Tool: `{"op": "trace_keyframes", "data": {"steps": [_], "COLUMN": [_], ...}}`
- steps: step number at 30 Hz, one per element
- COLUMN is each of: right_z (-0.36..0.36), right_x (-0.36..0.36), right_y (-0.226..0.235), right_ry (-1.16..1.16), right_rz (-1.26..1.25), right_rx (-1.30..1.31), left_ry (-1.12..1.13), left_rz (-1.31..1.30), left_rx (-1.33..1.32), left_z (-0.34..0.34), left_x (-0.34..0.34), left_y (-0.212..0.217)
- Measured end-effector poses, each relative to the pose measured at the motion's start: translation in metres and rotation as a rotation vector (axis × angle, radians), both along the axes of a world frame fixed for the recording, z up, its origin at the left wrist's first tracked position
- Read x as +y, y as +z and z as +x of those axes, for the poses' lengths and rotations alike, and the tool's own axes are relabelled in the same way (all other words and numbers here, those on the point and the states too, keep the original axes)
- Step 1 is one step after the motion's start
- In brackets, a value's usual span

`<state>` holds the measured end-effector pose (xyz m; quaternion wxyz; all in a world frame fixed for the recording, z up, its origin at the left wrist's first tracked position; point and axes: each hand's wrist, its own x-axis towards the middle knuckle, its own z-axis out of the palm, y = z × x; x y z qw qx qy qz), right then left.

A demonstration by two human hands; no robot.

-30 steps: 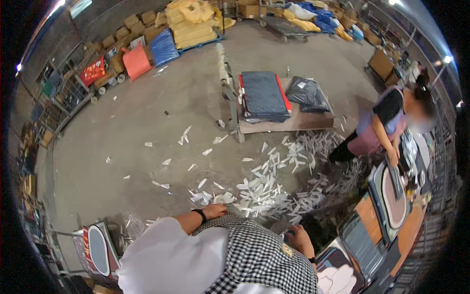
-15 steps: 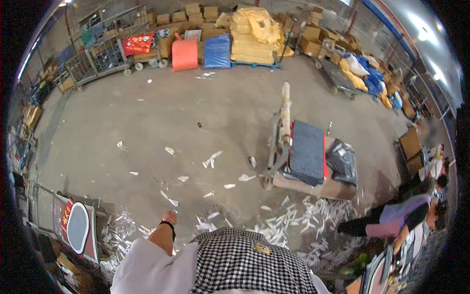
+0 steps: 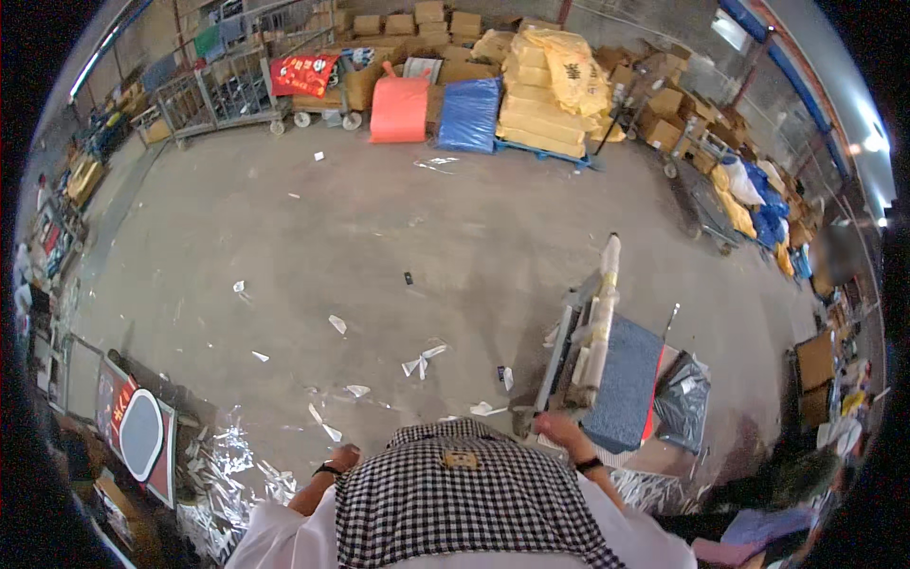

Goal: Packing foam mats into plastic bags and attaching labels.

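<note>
My left hand (image 3: 343,458), with a dark band at the wrist, hangs beside my checked apron (image 3: 455,503). Nothing shows in it, but its fingers are too small to make out. To the right, my right hand (image 3: 561,429) is in front of the near end of a platform cart (image 3: 559,346). Whether it touches the cart cannot be told. On the cart lie a dark grey stack of mats (image 3: 621,384) with a red edge and a black plastic bag (image 3: 682,403). A long wrapped roll (image 3: 599,327) leans along its handle side.
White scraps (image 3: 223,493) litter the floor near me, with more around the cart. An oval mat (image 3: 142,434) is at the lower left. Along the back stand a cage trolley (image 3: 218,100), an orange roll (image 3: 399,109), a blue bundle (image 3: 469,114) and stacked yellow sacks (image 3: 545,95). A person's clothing (image 3: 758,531) shows lower right.
My right hand has come into view near the cart. My left hand sits lower. The cart appears nearer and turned, and the person at the right has slipped toward the lower edge.
</note>
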<state>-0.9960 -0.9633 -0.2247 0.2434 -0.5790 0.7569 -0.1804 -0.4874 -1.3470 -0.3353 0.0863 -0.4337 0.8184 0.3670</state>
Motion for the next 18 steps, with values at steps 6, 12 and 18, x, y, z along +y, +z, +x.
{"op": "trace_keyframes", "data": {"steps": [6,12,18], "right_z": [-0.087,-0.080,-0.095], "right_x": [-0.363,-0.580,-0.714], "right_y": [0.255,0.460,0.493], "right_ry": [0.030,0.709,0.936], "right_rz": [-0.214,-0.666,-0.873], "right_rx": [-0.249,-0.823,-1.199], "left_ry": [0.750,0.882,0.496], "left_rz": [0.384,0.379,0.129], "left_rx": [0.418,0.476,0.250], "left_z": [-0.021,-0.027,-0.259], "left_x": [-0.061,-0.038,-0.222], "left_y": [0.012,0.072,0.437]}}
